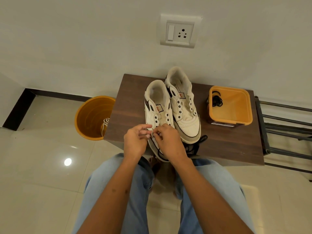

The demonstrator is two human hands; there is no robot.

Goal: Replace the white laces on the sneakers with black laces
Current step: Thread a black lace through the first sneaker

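Threading a black lace into the near sneaker on the wooden table.

On the dark wood-grain table (pixel 131 105) stand two scuffed white leather sneakers, eyelets bare: the near sneaker (pixel 157 105) under my hands, the far sneaker (pixel 183 105) touching it. Their orange tongue labels are unreadable. Right of the sneakers, a square orange plastic tub (pixel 232 121) holds a coiled black lace (pixel 217 100); left of the table, a round orange bucket (pixel 91 117) holds white laces (pixel 105 124). My left hand (pixel 135 141) and right hand (pixel 168 141) pinch the lace (pixel 196 146) at the toe eyelets.
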